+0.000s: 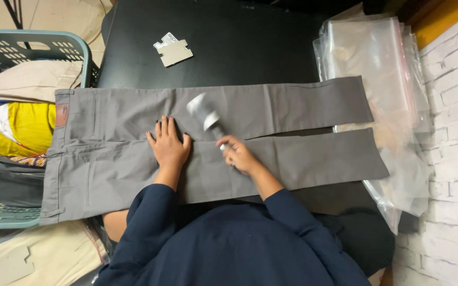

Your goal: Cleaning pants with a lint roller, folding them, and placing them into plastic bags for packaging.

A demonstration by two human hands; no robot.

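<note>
Grey cotton trousers [213,140] are lying flat across the black tabletop [239,42], waistband at 9 o'clock. The left hand [169,144] is pressing them flat, fingers spread. The right hand [238,154] is gripping a blurred silver-headed lint roller [205,117], apparently de-linting; working toward the 3 o'clock hems needs steady pressure.

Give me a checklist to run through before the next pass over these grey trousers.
1. Trousers spread flat on the black table: ok.
2. Left hand pressed flat on the cloth: ok.
3. Right hand gripping the roller tool: ok.
4. Tool head touching the cloth: cannot tell, blurred.
5. Both legs on the table: not ok, the ends lie over the plastic bags.
6. Cardboard piece apart from the trousers: ok.
</note>
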